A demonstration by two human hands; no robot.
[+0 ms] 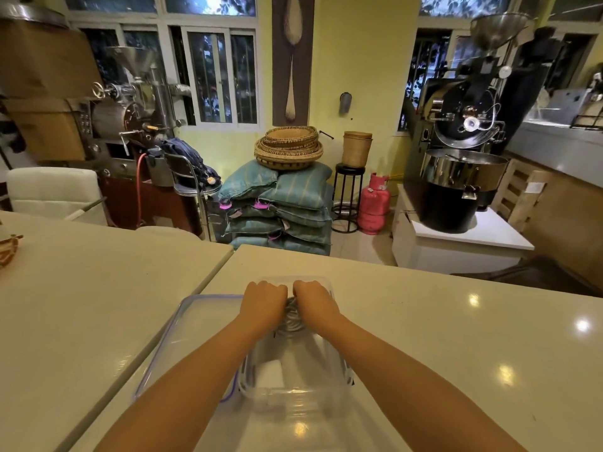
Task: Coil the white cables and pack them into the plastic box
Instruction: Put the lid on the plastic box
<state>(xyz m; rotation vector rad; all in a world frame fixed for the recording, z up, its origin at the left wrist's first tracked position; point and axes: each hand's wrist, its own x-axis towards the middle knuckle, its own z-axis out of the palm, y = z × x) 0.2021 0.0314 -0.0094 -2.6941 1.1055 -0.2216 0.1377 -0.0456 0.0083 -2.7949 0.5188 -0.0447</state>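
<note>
A clear plastic box [295, 398] stands on the pale counter right in front of me. Both of my hands reach into its far end. My left hand [265, 303] and my right hand [314, 300] sit side by side with fingers curled down onto a coiled white cable [291, 318], which shows only in the gap between them. Most of the coil is hidden under my hands. A white object [269, 373] lies on the box floor near my left forearm.
The box's clear lid with a blue rim [192, 324] lies flat to the left of the box. A seam [182, 308] divides two counter sections. The counter's far edge [391, 265] drops to a floor with stacked sacks, a pink gas cylinder and roasting machines.
</note>
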